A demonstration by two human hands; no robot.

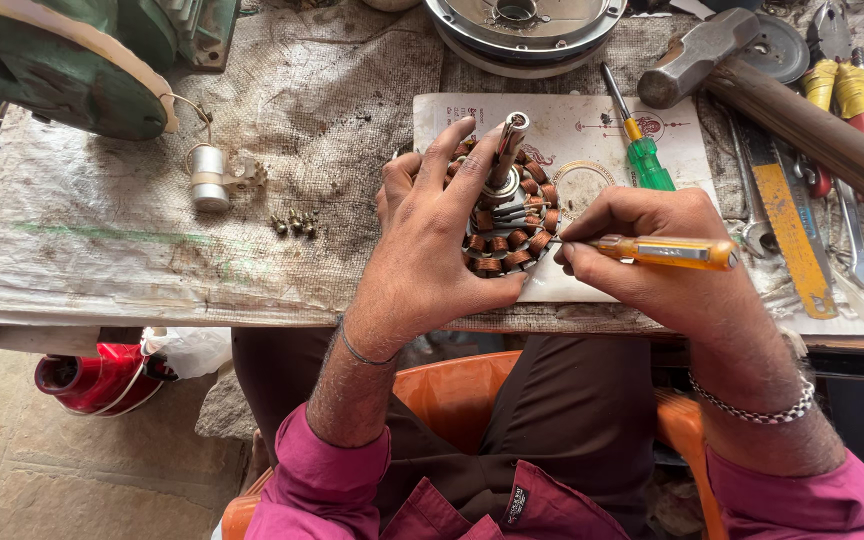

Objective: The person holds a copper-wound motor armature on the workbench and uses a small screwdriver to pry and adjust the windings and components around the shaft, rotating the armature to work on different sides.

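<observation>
Left hand (432,240) clamps over the fan motor stator (507,215), fingers wrapped round its copper coils and centre shaft, likely to steady it on the printed paper sheet (572,125) spread on the desk (152,230). Right hand (652,250) closed on the orange-handled screwdriver (667,251), held pen-style, tip pointing at the windings on the stator's right side, just beside the left fingertips. Stator sits between both hands, near the desk's front edge. Green-handled screwdriver (640,150) lies just beyond the stator on the paper. Hammer (752,85) and spanners (857,245) lie to the right; small screws (294,222) and a capacitor (209,178) lie to the left, kept apart.
</observation>
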